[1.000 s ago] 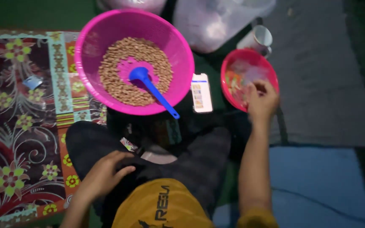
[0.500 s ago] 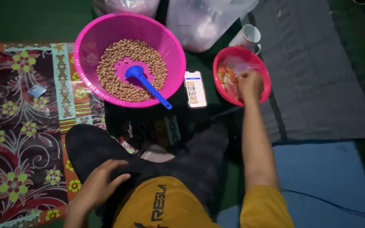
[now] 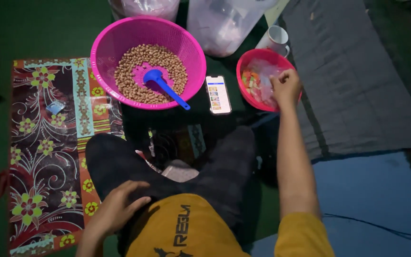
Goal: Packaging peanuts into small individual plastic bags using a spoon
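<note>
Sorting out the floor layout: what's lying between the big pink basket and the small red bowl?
A phone, screen lit and face up, lies between the pink basket and red bowl, in the head view.

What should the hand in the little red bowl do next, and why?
Probably pinch one plastic piece and lift it out. The right hand is already curled over the red bowl, fingertips down among the clear and coloured bits, while the left hand rests on the knee. Whether it grips anything cannot be seen.

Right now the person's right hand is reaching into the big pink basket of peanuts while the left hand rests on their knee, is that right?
Not quite. In the head view the right hand is over the small red bowl of colourful pieces, not the pink basket, which holds only peanuts and a blue scoop. The left hand does rest on the knee.
</note>
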